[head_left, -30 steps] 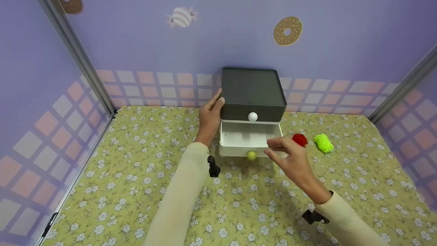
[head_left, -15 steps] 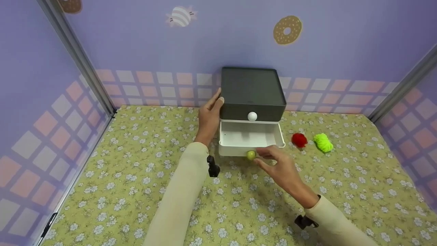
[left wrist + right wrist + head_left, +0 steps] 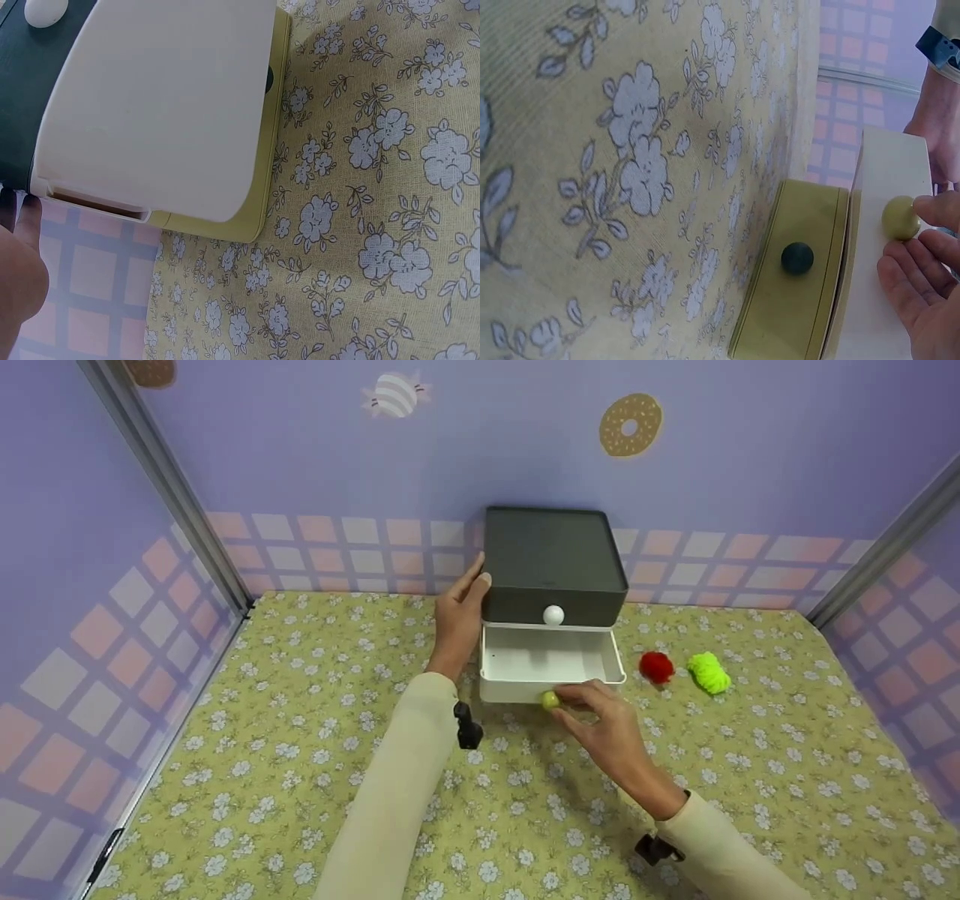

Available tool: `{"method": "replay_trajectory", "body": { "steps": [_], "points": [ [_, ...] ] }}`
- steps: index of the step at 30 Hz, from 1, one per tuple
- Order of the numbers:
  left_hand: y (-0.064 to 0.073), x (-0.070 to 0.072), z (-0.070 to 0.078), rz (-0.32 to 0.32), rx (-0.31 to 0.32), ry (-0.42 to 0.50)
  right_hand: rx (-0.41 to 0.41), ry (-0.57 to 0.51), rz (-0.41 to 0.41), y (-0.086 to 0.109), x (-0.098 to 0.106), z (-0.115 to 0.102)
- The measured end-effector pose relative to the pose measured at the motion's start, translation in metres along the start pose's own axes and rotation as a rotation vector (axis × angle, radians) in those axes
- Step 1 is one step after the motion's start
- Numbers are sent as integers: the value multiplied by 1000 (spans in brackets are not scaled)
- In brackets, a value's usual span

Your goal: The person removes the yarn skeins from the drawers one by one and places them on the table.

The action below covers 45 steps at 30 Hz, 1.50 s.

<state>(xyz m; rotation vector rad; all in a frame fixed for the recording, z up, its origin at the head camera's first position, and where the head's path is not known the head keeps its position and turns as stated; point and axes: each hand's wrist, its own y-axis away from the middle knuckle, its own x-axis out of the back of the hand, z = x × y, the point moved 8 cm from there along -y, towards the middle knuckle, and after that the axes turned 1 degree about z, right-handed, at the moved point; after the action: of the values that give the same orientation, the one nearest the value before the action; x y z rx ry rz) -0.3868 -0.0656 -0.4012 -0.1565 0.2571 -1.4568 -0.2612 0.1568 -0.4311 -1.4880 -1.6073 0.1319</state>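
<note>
A small drawer unit point(image 3: 555, 547) with a dark top drawer stands against the back wall. Its white middle drawer point(image 3: 510, 691) is pulled out, and no object shows inside. My right hand point(image 3: 609, 731) is at the front of that drawer, thumb and finger pinching its round yellow-green knob point(image 3: 900, 217). Along the unit's left side, my left hand point(image 3: 457, 624) rests with fingers extended and the thumb near the front corner. In the right wrist view, a yellow bottom drawer point(image 3: 802, 210) with a dark green knob point(image 3: 797, 259) sits closed below the white one.
To the right of the unit lie a red fluffy ball point(image 3: 656, 667) and a neon yellow-green bundle point(image 3: 709, 673) like yarn. A flowered cloth point(image 3: 300, 780) covers the table. Purple walls point(image 3: 495, 442) enclose the back and both sides.
My right hand has moved left from beside the drawer's right corner to its knob and now pinches it. The left hand and the drawer look unmoved.
</note>
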Motion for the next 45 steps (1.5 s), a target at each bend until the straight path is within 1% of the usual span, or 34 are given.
{"method": "replay_trajectory", "body": {
  "steps": [5,13,17,21,28,35,41,45],
  "points": [
    [0,0,0,-4,-6,-2,6,11,29,2,-2,0],
    [1,0,0,7,6,-16,-52,-31,50,5,-4,3],
    [1,1,0,11,9,-13,-52,-34,52,5,-4,4],
    [1,1,-1,1,12,-18,-64,-50,56,4,-5,5],
    [1,0,0,-7,11,-24,-85,-78,55,-1,-7,7],
    [1,1,0,3,27,-29,-90,-91,58,-9,-10,14],
    [1,0,0,0,29,-28,-102,-80,62,-16,-12,20],
    [1,1,0,8,42,-29,-104,-65,65,-22,-13,23]
  ]
}}
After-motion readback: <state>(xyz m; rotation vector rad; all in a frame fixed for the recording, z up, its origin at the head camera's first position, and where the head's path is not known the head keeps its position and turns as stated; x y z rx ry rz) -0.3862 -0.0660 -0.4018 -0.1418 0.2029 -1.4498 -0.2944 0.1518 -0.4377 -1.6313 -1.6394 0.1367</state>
